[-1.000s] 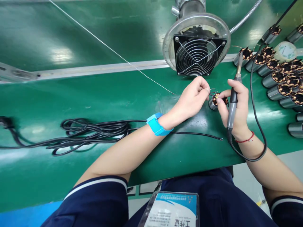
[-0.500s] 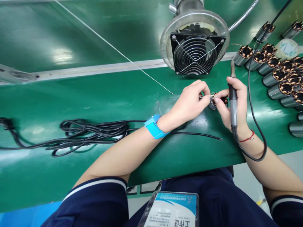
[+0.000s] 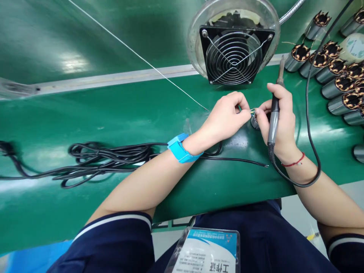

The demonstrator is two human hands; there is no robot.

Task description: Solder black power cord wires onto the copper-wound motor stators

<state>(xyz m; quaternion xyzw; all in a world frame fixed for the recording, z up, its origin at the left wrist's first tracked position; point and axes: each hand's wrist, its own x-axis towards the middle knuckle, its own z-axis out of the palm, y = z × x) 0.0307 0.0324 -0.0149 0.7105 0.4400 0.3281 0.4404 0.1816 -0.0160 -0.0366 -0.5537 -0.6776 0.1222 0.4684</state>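
Observation:
My left hand (image 3: 227, 117) pinches thin wire leads (image 3: 251, 111) that stick out of a small metal motor stator (image 3: 254, 122) lying on the green bench (image 3: 127, 113). My right hand (image 3: 277, 121) is closed round a soldering iron (image 3: 275, 110), its tip pointing up and away, while its thumb and forefinger also press on the stator. The stator is mostly hidden behind my fingers. A blue wrist strap (image 3: 180, 148) sits on my left wrist, a red string on my right.
An extractor fan (image 3: 233, 51) stands just behind my hands. Several stators with copper windings (image 3: 335, 76) lie in rows at the right. A coil of black cable (image 3: 108, 159) lies at the left. A thin solder wire (image 3: 142, 58) runs diagonally toward my left hand.
The view has shifted slightly closer and down. My right hand has closed over the stator, hiding more of it, and the iron has tilted a little. My left hand keeps its pinch on the leads.

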